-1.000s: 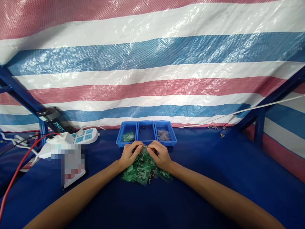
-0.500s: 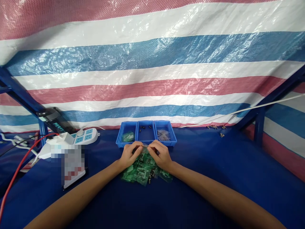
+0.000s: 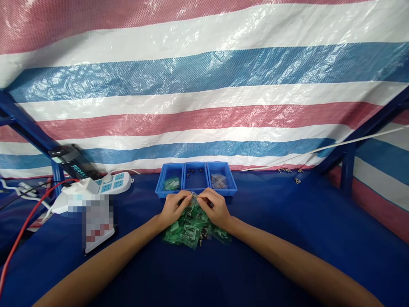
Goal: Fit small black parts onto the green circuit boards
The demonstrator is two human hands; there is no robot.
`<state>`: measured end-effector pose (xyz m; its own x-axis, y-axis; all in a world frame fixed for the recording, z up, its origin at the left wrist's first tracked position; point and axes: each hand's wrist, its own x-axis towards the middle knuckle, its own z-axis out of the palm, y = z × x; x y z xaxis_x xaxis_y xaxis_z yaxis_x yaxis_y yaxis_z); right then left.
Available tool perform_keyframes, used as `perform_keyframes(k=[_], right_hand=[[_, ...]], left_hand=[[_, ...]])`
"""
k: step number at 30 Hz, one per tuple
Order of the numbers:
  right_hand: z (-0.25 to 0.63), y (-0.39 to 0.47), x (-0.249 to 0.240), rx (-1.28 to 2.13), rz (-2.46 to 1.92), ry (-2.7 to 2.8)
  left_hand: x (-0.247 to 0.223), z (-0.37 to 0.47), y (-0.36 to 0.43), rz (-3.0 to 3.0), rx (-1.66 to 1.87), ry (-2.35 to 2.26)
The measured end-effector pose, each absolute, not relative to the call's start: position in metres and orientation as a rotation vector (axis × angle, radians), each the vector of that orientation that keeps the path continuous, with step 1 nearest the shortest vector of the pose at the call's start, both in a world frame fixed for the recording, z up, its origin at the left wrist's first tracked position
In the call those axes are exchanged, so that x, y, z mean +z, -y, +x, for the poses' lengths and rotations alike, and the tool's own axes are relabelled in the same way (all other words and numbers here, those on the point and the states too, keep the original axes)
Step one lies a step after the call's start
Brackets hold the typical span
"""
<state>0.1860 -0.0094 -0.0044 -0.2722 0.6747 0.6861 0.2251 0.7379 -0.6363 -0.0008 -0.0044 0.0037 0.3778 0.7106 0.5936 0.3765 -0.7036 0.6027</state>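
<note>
A pile of small green plastic bags [image 3: 191, 228] with dark parts inside lies on the blue table. My left hand [image 3: 173, 208] and my right hand [image 3: 216, 207] rest on the pile's far edge. Between their fingertips both hands pinch one small clear bag [image 3: 194, 196]. Just beyond the hands stand three blue trays side by side: the left tray [image 3: 170, 183] holds green bags, the middle tray [image 3: 195, 178] a few dark screws, the right tray [image 3: 221, 180] clear bags.
A white power strip [image 3: 115, 182] with plugs and a red cable [image 3: 22, 230] lies at the left, beside a blurred white object [image 3: 96, 221]. A dark device [image 3: 75, 164] leans on the blue frame. Small metal parts [image 3: 292, 172] lie at the back right. A striped tarp hangs behind.
</note>
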Motion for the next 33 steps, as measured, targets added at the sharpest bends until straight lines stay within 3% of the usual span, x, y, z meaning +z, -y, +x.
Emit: perform_keyframes(k=[33], right_hand=[[0.187, 0.0098, -0.0036, 0.528, -0.701, 1.853]], left_hand=[[0.0017, -0.0011, 0.0032, 2.285, 1.282, -0.937]])
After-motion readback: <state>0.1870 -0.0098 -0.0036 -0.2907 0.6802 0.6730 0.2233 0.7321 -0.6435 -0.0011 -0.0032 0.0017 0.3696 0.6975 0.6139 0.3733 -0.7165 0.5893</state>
